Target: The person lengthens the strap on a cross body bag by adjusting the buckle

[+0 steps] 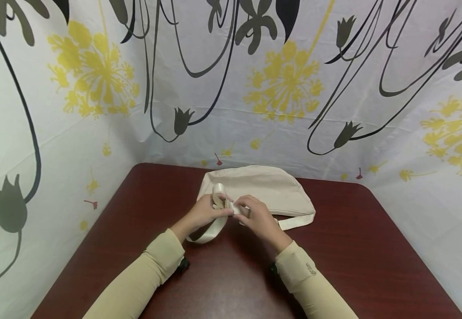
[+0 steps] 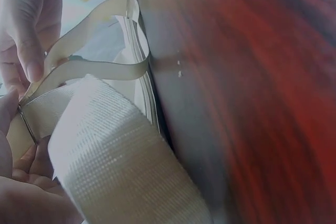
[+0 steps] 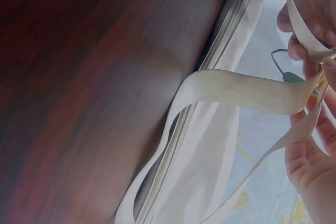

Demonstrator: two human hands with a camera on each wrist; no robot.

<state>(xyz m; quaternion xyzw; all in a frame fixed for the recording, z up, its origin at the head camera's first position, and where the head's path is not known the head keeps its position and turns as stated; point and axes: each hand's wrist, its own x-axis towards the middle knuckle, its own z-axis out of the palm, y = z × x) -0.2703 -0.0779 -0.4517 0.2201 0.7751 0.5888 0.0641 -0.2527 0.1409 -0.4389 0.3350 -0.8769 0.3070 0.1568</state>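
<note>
A cream half-moon bag (image 1: pixel 262 184) lies on the table, its zipper (image 3: pixel 224 32) along the near side. Above its left part, my left hand (image 1: pixel 206 209) pinches the bag's webbing strap (image 1: pixel 215 228) between thumb and fingers. A thin metal slider (image 2: pixel 27 124) sits on the strap at these fingertips. Close beside it, my right hand (image 1: pixel 259 220) pinches another part of the strap with thumb and fingertips. A broad loop of strap hangs below the left hand. One strap end meets the bag at a metal ring (image 2: pixel 129 3).
The dark red wooden table (image 1: pixel 215 283) has rounded far corners. A white cloth (image 1: pixel 223 88) with grey and yellow flower prints hangs behind and at both sides. More strap (image 1: pixel 297 221) lies along the bag's right front.
</note>
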